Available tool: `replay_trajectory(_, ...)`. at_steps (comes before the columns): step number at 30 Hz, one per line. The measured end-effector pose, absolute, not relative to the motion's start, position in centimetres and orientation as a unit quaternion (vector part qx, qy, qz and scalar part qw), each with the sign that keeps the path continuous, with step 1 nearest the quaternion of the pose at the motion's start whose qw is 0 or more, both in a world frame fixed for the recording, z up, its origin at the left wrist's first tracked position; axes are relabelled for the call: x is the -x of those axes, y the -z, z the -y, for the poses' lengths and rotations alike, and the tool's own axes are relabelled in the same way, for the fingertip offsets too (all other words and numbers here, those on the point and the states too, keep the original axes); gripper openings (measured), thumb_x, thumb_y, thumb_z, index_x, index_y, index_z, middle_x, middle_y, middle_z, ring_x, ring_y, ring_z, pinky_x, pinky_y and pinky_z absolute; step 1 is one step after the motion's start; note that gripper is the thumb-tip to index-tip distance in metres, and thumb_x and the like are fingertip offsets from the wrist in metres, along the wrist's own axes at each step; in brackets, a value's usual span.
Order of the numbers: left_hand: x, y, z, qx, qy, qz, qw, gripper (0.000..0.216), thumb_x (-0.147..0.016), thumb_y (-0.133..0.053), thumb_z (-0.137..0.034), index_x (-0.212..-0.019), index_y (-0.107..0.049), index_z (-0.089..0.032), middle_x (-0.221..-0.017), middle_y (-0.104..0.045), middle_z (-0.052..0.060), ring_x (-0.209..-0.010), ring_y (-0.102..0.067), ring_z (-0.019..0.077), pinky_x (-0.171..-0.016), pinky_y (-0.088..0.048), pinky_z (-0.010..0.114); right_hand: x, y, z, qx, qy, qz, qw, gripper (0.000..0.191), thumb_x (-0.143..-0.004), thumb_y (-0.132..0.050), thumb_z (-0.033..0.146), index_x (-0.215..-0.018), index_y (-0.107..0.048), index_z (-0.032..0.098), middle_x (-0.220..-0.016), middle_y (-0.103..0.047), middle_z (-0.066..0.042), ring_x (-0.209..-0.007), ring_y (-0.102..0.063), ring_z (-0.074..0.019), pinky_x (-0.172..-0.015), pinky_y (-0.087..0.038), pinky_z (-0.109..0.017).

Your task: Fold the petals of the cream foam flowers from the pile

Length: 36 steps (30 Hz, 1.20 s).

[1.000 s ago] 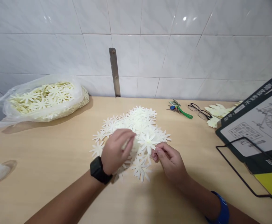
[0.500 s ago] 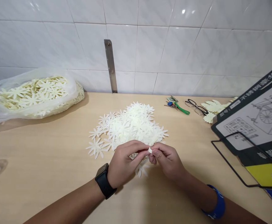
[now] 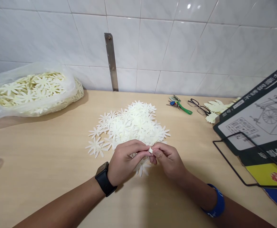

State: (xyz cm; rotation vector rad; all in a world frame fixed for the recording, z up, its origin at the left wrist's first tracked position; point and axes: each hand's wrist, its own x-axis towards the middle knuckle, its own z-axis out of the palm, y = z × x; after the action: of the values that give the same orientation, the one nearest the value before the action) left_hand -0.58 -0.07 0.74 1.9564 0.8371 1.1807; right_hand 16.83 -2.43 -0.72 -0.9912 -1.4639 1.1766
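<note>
Between my two hands is a small cream-white petal piece (image 3: 151,150), mostly covered by the fingertips. My left hand (image 3: 126,160), with a black watch on its wrist, pinches it from the left with thumb and forefinger. From the right, my right hand (image 3: 168,158) pinches the same piece, thumb against forefinger, the other fingers curled under. Just beyond the hands lies a heap of white flower-shaped cutouts (image 3: 135,123) with long narrow petals. A single flower cutout (image 3: 142,167) lies partly hidden beneath the hands.
A clear plastic bag (image 3: 68,103) full of cream flower cutouts lies at the left. Toward the back right are keys with a green strap (image 3: 184,109), glasses (image 3: 199,107) and more cutouts (image 3: 214,109). A printed box (image 3: 248,152) with a black wire frame (image 3: 231,164) stands at the right.
The view has shifted slightly, so everything sits a little higher and farther left. Both hands keep their pinch on the small piece, with only slight finger movement.
</note>
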Motion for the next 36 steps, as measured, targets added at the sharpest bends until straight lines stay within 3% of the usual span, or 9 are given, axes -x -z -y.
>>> replay_trajectory(7,0.4,-1.1,0.0,-0.734,-0.432,-0.348,0.392,0.015,-0.087,-0.061,-0.02,-0.082,-0.075,-0.018,-0.081,-0.073,0.006,-0.076,-0.066,0.0164,-0.071,-0.053,0.027,-16.6,0.7,2.6,0.415,-0.489,0.599,0.48,0.029,-0.094,-0.048,0.036,-0.071,-0.055,0.019,-0.065,-0.054,0.0,-0.058,-0.049,-0.013,-0.057,-0.042,-0.027)
replay_trajectory(13,1.5,-1.7,-1.7,-0.599,-0.489,-0.439,0.457,0.016,-0.082,-0.064,-0.03,-0.076,-0.064,-0.015,-0.065,-0.06,0.0,-0.059,-0.056,0.0116,-0.056,-0.048,0.022,-16.8,1.1,2.3,0.445,-0.482,0.566,0.499,0.026,-0.091,-0.049,0.031,-0.068,-0.052,0.02,-0.062,-0.054,0.001,-0.056,-0.047,-0.0125,-0.055,-0.04,-0.026)
replay_trajectory(18,3.1,-1.6,-4.2,-0.496,-0.557,-0.447,0.495,0.019,-0.075,-0.07,-0.032,-0.077,-0.06,-0.016,-0.078,-0.059,0.0,-0.069,-0.057,0.011,-0.064,-0.052,0.023,-17.1,1.5,2.0,0.467,-0.466,0.535,0.529,0.026,-0.089,-0.05,0.027,-0.064,-0.049,0.02,-0.058,-0.053,0.002,-0.053,-0.046,-0.0116,-0.053,-0.038,-0.025)
replay_trajectory(25,3.6,-1.3,-5.4,-0.391,-0.543,-0.456,0.587,0.026,-0.068,-0.077,-0.03,-0.078,-0.06,-0.013,-0.074,-0.062,0.0,-0.071,-0.062,0.0112,-0.082,-0.055,0.032,-17.1,1.4,1.9,0.491,-0.453,0.519,0.533,0.026,-0.088,-0.049,0.024,-0.063,-0.049,0.02,-0.056,-0.051,0.003,-0.052,-0.046,-0.0114,-0.051,-0.038,-0.024)
replay_trajectory(30,4.2,-0.8,-6.1,-0.46,-0.52,-0.527,0.49,0.027,-0.07,-0.074,-0.03,-0.087,-0.062,-0.013,-0.09,-0.071,0.008,-0.085,-0.067,0.0186,-0.087,-0.054,0.038,-17.0,1.4,1.9,0.497,-0.443,0.521,0.534,0.027,-0.088,-0.051,0.028,-0.062,-0.049,0.021,-0.055,-0.052,0.003,-0.052,-0.046,-0.0119,-0.05,-0.038,-0.024)
replay_trajectory(34,4.7,-0.7,-6.1,-0.6,-0.527,-0.544,0.258,0.019,-0.08,-0.063,-0.025,-0.097,-0.065,-0.018,-0.121,-0.064,0.01,-0.118,-0.057,0.0249,-0.103,-0.044,0.044,-17.1,1.3,1.9,0.497,-0.447,0.525,0.526,0.029,-0.09,-0.051,0.032,-0.064,-0.05,0.021,-0.057,-0.052,0.002,-0.052,-0.046,-0.0119,-0.049,-0.038,-0.024)
replay_trajectory(36,4.4,-1.0,-5.3,-0.663,-0.526,-0.515,0.135,0.014,-0.084,-0.059,-0.022,-0.095,-0.066,-0.02,-0.123,-0.062,0.008,-0.12,-0.055,0.0237,-0.106,-0.041,0.042,-17.0,1.3,2.0,0.494,-0.451,0.531,0.521,0.029,-0.091,-0.051,0.033,-0.065,-0.051,0.02,-0.058,-0.052,0.002,-0.053,-0.046,-0.0118,-0.05,-0.039,-0.024)
